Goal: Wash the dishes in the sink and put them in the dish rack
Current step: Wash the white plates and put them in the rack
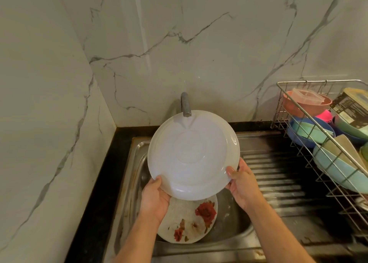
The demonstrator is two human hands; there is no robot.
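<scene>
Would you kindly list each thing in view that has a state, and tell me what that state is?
White plate: held tilted under the tap, water running over it.
Left hand: grips the plate's lower left rim.
Right hand: grips the plate's lower right rim.
Tap: running.
Rose-patterned plate: lying in the sink, still dirty.
Sink: wet.
Dish rack: holding bowls and containers already.

Veined marble wall (pixel 179 33), black countertop (pixel 95 193)
</scene>
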